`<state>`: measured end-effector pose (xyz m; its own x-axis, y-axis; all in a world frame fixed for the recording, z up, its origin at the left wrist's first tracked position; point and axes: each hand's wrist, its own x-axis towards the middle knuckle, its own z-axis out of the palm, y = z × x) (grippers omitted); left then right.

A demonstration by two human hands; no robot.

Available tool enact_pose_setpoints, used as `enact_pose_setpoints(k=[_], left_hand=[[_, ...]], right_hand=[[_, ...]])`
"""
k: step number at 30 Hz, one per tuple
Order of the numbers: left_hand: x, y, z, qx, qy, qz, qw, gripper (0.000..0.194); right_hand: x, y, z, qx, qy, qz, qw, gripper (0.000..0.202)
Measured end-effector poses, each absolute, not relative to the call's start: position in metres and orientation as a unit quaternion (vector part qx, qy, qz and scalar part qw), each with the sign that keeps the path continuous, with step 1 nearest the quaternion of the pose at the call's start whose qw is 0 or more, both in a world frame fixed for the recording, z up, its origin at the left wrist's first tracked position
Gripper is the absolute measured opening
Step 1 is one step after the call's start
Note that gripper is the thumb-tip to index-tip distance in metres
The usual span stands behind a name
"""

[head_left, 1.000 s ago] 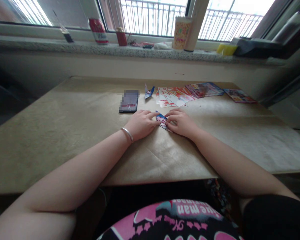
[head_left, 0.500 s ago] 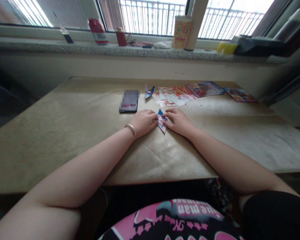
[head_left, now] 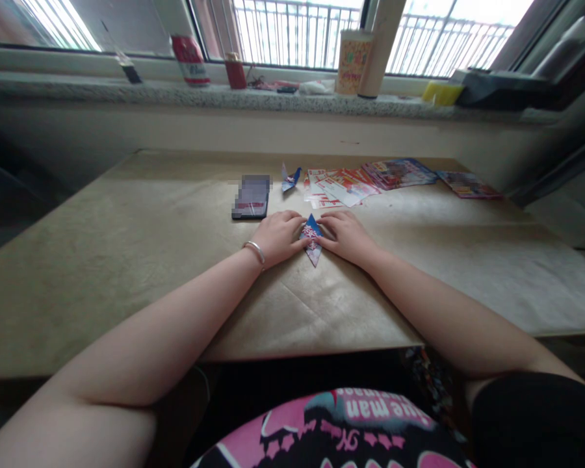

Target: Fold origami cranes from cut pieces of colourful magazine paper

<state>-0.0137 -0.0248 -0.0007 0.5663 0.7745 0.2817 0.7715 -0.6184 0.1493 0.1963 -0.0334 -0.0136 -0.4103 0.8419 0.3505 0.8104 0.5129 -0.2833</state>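
Note:
Between my two hands a folded paper (head_left: pixel 312 232), blue with a white and reddish print, lies on the table as a narrow diamond, one point toward me. My left hand (head_left: pixel 283 238) grips its left edge, thumb on the near part and fingers curled along the side. From the other side my right hand (head_left: pixel 345 235) pinches the right edge with thumb and bent fingers. A silver bracelet circles my left wrist. Just beyond the hands stands a folded paper crane (head_left: pixel 290 177), blue and white, touched by neither hand.
A phone (head_left: pixel 251 197) lies left of the crane. Red and white printed sheets (head_left: pixel 344 187) and colourful booklets (head_left: pixel 400 173) spread at the back right of the table (head_left: pixel 127 260). On the windowsill stand a red can (head_left: pixel 190 60), a patterned cup (head_left: pixel 353 63) and a yellow object (head_left: pixel 442 93).
The folded paper has turned a little and now points more straight toward me. My right fingers have drawn back from its top to its edge, baring more of the print.

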Motion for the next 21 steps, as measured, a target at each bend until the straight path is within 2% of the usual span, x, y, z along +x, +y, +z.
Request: enact_pose_setpoints(k=[3,8,13,17,21], left_hand=[[-0.015,-0.022,-0.003,0.882,0.436,0.179,0.030,0.045],[-0.019,-0.017,-0.007,0.873,0.423,0.230,0.080,0.032],[-0.020,-0.016,-0.007,0.874,0.402,0.245,0.121,0.032],[-0.018,-0.016,-0.005,0.874,0.391,0.255,0.134,0.028],[-0.017,-0.015,-0.006,0.876,0.388,0.258,0.127,0.021]], right_hand=[[0.197,-0.031,-0.016,-0.497,-0.837,0.042,0.226,0.046],[0.199,-0.031,-0.015,-0.482,-0.838,0.065,0.248,0.042],[0.202,-0.027,-0.019,-0.469,-0.824,0.116,0.297,0.040],[0.206,-0.021,-0.023,-0.435,-0.817,0.187,0.330,0.028],[0.207,-0.020,-0.021,-0.399,-0.842,0.165,0.322,0.015]])
